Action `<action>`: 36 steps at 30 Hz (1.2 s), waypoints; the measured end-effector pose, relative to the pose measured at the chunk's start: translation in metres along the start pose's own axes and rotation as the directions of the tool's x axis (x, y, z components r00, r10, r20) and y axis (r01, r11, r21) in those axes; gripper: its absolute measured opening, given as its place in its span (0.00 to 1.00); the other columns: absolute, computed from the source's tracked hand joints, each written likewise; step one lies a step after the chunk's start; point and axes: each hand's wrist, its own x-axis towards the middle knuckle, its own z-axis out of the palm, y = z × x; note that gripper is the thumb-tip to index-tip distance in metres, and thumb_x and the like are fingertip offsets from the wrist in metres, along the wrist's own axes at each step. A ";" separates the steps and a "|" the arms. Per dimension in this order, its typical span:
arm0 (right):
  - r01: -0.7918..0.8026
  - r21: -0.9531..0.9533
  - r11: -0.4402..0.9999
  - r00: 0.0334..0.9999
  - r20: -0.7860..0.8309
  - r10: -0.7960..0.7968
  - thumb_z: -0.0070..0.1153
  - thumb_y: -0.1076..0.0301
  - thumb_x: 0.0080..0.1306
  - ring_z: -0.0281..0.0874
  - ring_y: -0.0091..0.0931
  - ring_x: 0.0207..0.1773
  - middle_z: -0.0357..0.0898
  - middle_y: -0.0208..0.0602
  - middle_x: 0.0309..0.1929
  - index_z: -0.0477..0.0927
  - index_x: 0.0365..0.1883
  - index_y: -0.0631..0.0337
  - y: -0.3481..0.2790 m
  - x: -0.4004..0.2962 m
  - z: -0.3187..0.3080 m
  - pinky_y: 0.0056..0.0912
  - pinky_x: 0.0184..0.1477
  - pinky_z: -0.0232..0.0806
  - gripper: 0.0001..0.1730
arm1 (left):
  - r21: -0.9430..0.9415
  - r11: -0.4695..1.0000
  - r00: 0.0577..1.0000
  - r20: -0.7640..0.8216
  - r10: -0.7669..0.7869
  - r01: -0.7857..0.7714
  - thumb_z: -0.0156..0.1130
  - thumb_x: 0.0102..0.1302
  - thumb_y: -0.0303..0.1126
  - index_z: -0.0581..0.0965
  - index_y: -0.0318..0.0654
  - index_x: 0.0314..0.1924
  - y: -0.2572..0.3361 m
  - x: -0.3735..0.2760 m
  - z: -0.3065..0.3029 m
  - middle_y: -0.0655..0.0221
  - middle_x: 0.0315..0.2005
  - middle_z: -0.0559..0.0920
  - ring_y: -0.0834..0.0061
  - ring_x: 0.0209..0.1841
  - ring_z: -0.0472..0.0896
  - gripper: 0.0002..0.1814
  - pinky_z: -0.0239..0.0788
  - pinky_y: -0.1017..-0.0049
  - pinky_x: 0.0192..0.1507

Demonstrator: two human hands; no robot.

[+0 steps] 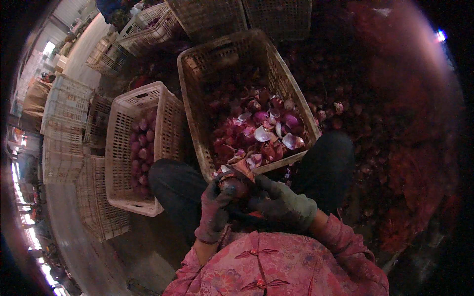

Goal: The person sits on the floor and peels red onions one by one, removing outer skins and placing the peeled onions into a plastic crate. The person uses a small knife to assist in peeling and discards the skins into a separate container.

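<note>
My left hand (216, 207), in a dirty work glove, holds a dark red onion (235, 187) just over the near edge of a large plastic crate. A loose papery skin (242, 168) sticks up from the onion. My right hand (285, 203), gloved too, has its fingers bent at the onion's right side; whether it grips the onion or its skin I cannot tell. The crate (190, 118) between my knees contains many peeled onion skins (263, 134), purple and white. To its left, a paler crate (161, 122) contains smooth purple onions (142, 151).
Many onions (337, 107) lie on the floor at the right, beside red mesh or sacking (414, 185). Stacked crates (64, 111) stand at the left, and more crates (211, 18) at the top. Part of another person (109, 7) shows at the top left.
</note>
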 end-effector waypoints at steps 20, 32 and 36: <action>0.108 0.449 0.887 0.987 -0.158 -0.040 0.57 0.54 0.71 0.73 0.20 0.27 0.76 0.24 0.41 0.70 0.62 0.53 0.072 0.023 -0.041 0.20 0.26 0.67 0.25 | -0.393 0.917 0.982 0.189 0.017 0.060 0.51 0.74 0.45 0.67 0.37 0.68 -0.005 0.066 -0.030 0.54 0.60 0.77 0.58 0.59 0.76 0.28 0.67 0.55 0.64; 0.372 -0.007 0.928 0.187 -0.979 -0.082 0.55 0.61 0.72 0.79 0.21 0.41 0.82 0.31 0.42 0.75 0.60 0.55 0.113 -0.111 -0.291 0.26 0.39 0.73 0.19 | 0.667 0.577 0.840 0.139 0.524 -0.471 0.56 0.72 0.31 0.62 0.32 0.71 -0.041 0.099 0.092 0.56 0.64 0.71 0.64 0.61 0.73 0.30 0.66 0.66 0.63; -0.833 -0.347 0.430 0.240 -0.929 -0.284 0.56 0.59 0.71 0.78 0.29 0.49 0.81 0.36 0.50 0.76 0.60 0.56 0.285 -0.122 -0.355 0.35 0.52 0.70 0.21 | 0.752 0.437 0.819 0.233 0.524 -0.493 0.55 0.74 0.35 0.66 0.29 0.69 -0.066 0.112 0.067 0.54 0.62 0.72 0.61 0.62 0.73 0.28 0.64 0.65 0.64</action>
